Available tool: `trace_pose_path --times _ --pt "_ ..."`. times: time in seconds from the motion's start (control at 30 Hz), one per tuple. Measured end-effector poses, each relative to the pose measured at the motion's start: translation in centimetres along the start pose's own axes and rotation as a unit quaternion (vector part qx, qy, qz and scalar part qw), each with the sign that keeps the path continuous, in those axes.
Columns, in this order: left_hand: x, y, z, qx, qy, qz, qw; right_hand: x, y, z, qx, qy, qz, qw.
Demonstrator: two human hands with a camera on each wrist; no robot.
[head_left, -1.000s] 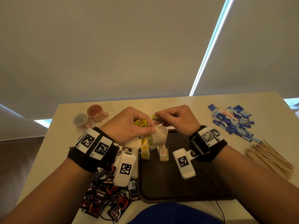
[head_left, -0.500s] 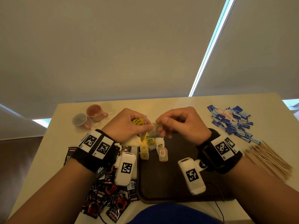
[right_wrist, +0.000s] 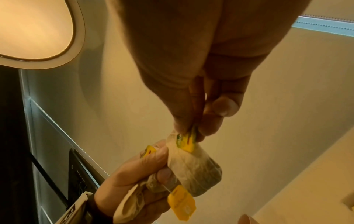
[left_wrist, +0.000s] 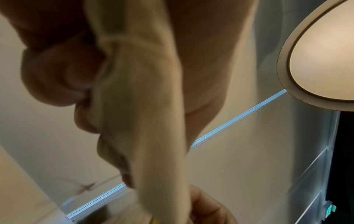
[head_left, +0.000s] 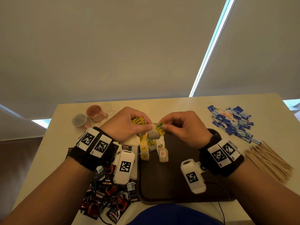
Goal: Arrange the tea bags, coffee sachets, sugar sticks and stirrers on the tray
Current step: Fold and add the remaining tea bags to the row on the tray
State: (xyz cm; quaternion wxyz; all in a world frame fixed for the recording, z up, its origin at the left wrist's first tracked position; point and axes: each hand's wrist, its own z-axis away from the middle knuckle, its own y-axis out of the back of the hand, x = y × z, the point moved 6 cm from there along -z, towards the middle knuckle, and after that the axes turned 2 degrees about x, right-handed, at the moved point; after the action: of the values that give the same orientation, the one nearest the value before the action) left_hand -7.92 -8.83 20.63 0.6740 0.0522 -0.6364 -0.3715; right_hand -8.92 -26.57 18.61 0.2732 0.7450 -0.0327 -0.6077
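Note:
Above the far edge of the dark brown tray (head_left: 172, 184), both hands work on a bunch of tea bags. My left hand (head_left: 128, 125) grips several tea bags (head_left: 138, 122) with yellow tags, seen close up as pale paper (left_wrist: 141, 106). One tea bag (head_left: 153, 133) (right_wrist: 193, 163) sticks out towards the right. My right hand (head_left: 180, 125) pinches its green and yellow tag (head_left: 161, 128) (right_wrist: 186, 141) between thumb and fingers. Several tea bags (head_left: 163, 154) lie in rows on the tray's far left part.
Black and red coffee sachets (head_left: 107, 197) are heaped on the table left of the tray. Blue sugar sticks (head_left: 232, 122) lie at the far right, wooden stirrers (head_left: 269, 161) nearer at the right. A pink cup (head_left: 95, 111) and a grey cup (head_left: 80, 121) stand at the far left.
My right hand slid right and took hold of the green and yellow tag. The tea bag has been drawn out sideways from the bunch in my left hand.

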Motion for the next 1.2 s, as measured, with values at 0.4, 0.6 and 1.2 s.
trace_pose_path --times 0.4,0.6,1.2 --pt "0.1 0.1 -0.1 -0.014 -0.005 -0.024 1.000 0.2 -0.3 -0.3 0.020 -0.009 0.010 1.000" --pt "-0.1 0.3 0.1 0.005 -0.011 -0.008 1.000 -0.1 -0.2 -0.2 0.054 -0.005 -0.035 0.998" --pt "-0.2 -0.1 0.8 0.050 -0.003 0.000 0.999 0.4 -1.2 -0.1 0.058 -0.003 -0.079 0.995"
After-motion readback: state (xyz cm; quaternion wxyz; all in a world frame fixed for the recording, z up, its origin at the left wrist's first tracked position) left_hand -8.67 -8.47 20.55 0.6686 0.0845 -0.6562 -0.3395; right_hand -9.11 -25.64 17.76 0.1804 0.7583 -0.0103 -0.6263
